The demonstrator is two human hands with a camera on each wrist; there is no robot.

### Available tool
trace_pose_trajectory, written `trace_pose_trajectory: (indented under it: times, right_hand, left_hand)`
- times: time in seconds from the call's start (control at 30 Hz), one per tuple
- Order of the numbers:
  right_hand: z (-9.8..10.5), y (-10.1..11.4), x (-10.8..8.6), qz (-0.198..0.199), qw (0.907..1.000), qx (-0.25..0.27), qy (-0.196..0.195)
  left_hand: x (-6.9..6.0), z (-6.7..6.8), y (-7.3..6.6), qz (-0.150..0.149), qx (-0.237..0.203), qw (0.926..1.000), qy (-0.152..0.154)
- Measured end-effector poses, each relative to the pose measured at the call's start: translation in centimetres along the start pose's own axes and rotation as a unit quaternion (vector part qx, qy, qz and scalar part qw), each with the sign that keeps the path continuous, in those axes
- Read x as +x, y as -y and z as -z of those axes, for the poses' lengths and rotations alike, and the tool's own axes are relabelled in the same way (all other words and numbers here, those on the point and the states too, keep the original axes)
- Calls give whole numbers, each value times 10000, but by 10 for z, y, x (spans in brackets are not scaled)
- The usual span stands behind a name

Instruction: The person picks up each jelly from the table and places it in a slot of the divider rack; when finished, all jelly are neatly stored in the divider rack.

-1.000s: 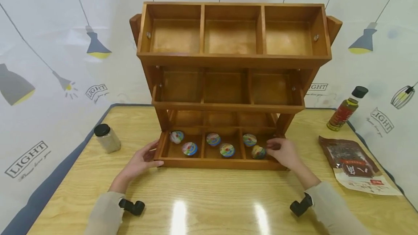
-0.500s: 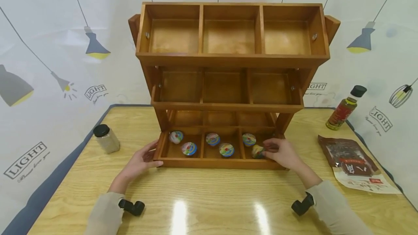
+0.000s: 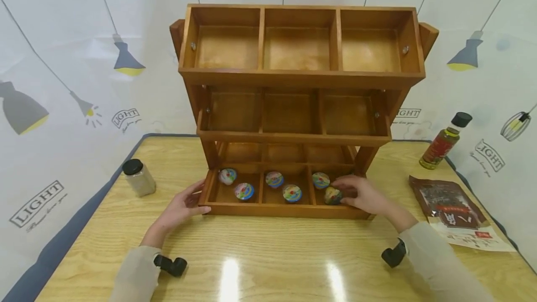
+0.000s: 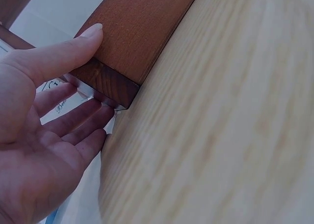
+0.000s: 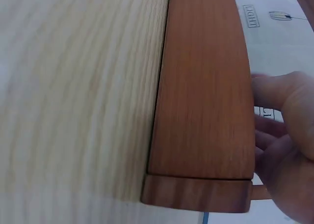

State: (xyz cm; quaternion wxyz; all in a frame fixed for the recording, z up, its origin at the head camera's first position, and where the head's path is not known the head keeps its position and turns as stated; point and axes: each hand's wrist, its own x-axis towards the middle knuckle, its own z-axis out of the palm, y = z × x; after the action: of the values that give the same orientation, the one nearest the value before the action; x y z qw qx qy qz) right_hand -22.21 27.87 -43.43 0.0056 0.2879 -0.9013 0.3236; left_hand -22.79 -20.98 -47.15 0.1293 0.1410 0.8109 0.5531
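A brown wooden rack [image 3: 268,210] of stacked compartment trays stands on the table, its front corner between the thumb and fingers of my left hand [image 3: 181,206]. In the left wrist view, the thumb lies on the front board [image 4: 142,27] and the fingers are against the side. Inside the bottom right compartment, my right hand [image 3: 364,195] holds a small jelly cup [image 3: 333,195] with a printed lid, thumb at its right edge. Another jelly cup [image 3: 320,180] sits behind it. The right wrist view hides the fingertips behind the board [image 5: 201,96].
Two cups each lie in the left compartment [image 3: 222,195] and middle compartment [image 3: 272,198]. A black-capped jar [image 3: 141,179] stands left. To the right are an oil bottle [image 3: 442,146] and a brown-and-white pouch [image 3: 457,211]. A patterned sheet [image 3: 84,153] surrounds the table.
My right hand has moved slightly left over the front right cup, which was tilted half a second ago and now lies flatter. The left hand keeps its place on the rack.
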Motion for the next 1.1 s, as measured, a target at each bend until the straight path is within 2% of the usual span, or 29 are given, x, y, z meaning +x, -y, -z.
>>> trace_pose_trajectory:
  times: [0.07,0.17,0.27,0.37,0.6,0.77,0.97,1.1]
  right_hand:
    - [3,-1,2,376,9982,-453,81]
    - [5,-2,4,628,9940,-837,321]
    - [6,-2,5,683,9925,-811,616]
    - [5,-2,6,692,9922,-724,739]
    - [3,-3,8,467,9946,-696,607]
    - [2,-1,8,369,9941,-777,658]
    - [-1,-1,10,520,9911,-1035,659]
    - [-5,-3,11,645,9903,-1162,416]
  left_hand:
    - [1,0,1,11,-14,10000,2]
    - [0,0,1,-10,-4,10000,12]
    - [0,0,0,-65,-15,10000,-14]
    - [0,-1,-1,-112,1,9999,-27]
    - [1,0,0,-88,-20,10000,-25]
    - [1,-1,-1,-52,-37,10000,-29]
    - [1,-1,-2,-27,-64,10000,-28]
    - [1,-1,-3,-18,-74,10000,-29]
